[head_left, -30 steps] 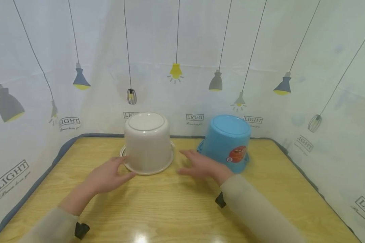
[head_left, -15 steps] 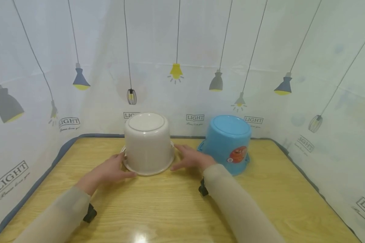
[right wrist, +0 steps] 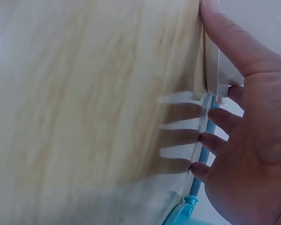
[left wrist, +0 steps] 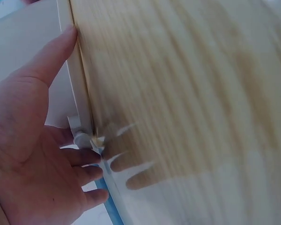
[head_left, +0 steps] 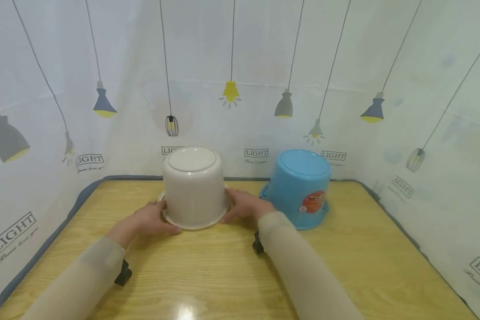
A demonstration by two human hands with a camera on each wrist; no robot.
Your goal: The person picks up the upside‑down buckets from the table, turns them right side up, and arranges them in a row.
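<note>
A white bucket (head_left: 194, 189) stands upside down on the wooden table, its rim at the bottom. My left hand (head_left: 152, 218) holds it low on the left side. In the left wrist view the left thumb (left wrist: 61, 47) lies against the rim, and the fingers reach round beside a handle lug (left wrist: 81, 139), tips at the table. My right hand (head_left: 244, 206) grips the opposite side. The right wrist view has the right thumb (right wrist: 234, 37) on the rim and the other fingertips low at the tabletop. The bucket's far side is hidden.
A blue bucket (head_left: 298, 186) with a red label also stands upside down, just right of my right hand. The wooden table (head_left: 208, 271) ends at a dark-edged back, where a white curtain (head_left: 256, 120) printed with lamps hangs on all sides.
My right hand has moved left from near the blue bucket to the white bucket's right side. My left hand has closed in slightly on its left side. Both buckets have stayed in place.
</note>
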